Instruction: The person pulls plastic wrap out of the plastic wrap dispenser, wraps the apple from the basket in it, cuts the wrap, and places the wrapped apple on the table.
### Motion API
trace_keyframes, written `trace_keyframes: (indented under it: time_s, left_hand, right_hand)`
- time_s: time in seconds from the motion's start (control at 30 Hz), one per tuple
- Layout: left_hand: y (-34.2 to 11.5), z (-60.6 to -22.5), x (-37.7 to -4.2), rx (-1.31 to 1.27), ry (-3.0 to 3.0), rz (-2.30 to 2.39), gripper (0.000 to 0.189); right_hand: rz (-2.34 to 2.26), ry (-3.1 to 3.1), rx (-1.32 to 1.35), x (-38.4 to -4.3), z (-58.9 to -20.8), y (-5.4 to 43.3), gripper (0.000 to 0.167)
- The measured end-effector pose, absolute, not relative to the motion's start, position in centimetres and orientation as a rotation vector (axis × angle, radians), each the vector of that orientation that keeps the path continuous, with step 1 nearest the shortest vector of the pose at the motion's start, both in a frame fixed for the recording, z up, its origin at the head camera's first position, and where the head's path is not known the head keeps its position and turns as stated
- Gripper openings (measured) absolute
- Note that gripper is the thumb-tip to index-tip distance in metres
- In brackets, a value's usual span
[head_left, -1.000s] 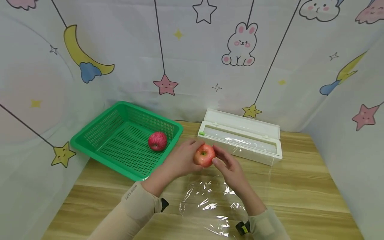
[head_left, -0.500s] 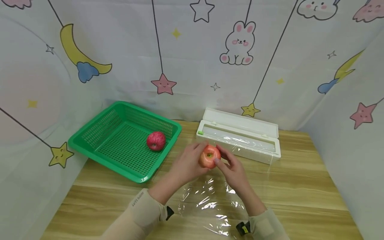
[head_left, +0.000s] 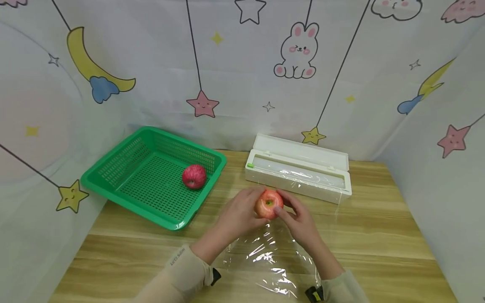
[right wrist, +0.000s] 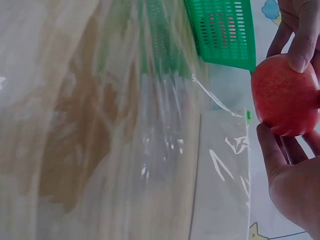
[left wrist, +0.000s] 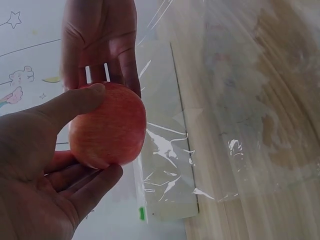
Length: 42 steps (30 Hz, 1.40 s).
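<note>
A light red apple [head_left: 269, 204] is held between both hands, stem end up, above a sheet of clear plastic wrap [head_left: 265, 256]. My left hand [head_left: 239, 212] grips its left side, with the thumb and fingers curved round it in the left wrist view [left wrist: 45, 155]. From the right, my right hand [head_left: 301, 221] holds the apple with its fingers on the far side and the thumb on the near side. The wrap runs out from a white dispenser box [head_left: 299, 185], whose lid stands raised and whose roll [head_left: 299, 171] shows inside.
At the left stands a green plastic basket [head_left: 132, 205] with a darker red apple [head_left: 194, 176] in its right part. Wood-grain table [head_left: 379, 235] extends to the right of the wrap. A white printed cloth [head_left: 242, 84] hangs behind and at the sides.
Both hands have brought the apple slightly right and nearer to me, keeping hold of it. The head view has shifted a little. The basket and the dispenser box stay in place.
</note>
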<state>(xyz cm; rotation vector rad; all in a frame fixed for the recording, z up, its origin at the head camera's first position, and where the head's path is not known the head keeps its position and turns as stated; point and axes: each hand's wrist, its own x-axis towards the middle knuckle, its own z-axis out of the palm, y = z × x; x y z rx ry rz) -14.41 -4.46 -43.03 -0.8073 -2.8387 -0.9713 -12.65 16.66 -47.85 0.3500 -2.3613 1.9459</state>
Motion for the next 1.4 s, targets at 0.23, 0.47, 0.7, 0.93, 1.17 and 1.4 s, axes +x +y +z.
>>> trace_keyframes:
  time_s: [0.23,0.47,0.7,0.93,1.17,1.4]
  left_hand:
    - [-3.3,-44.5,-13.8,-0.877,-2.846,-0.941,0.08]
    - [-2.3,-46.2,-13.1,-0.87,-2.914,-1.032,0.082]
    - [-1.7,-47.5,-12.5,-0.916,-2.907,-1.028,0.082]
    - [-1.3,-48.2,-12.0,-0.916,-2.945,-1.036,0.082]
    - [-1.0,-48.8,-12.0,-0.912,-2.944,-1.022,0.08]
    - [-0.8,-49.3,-12.1,-0.925,-2.946,-1.03,0.08]
  right_hand:
    - [1.908,-2.407,0.341,-11.3,-48.9,18.2,0.049]
    - [1.83,-2.528,0.282,-10.2,-49.7,19.6,0.048]
    - [1.818,-2.575,0.3,-9.2,-50.4,20.6,0.046]
    - [1.845,-2.591,0.299,-8.5,-51.1,21.1,0.047]
    - [1.846,-2.58,0.281,-8.2,-51.3,21.2,0.047]
    - [1.818,-2.588,0.269,-8.0,-51.7,21.4,0.047]
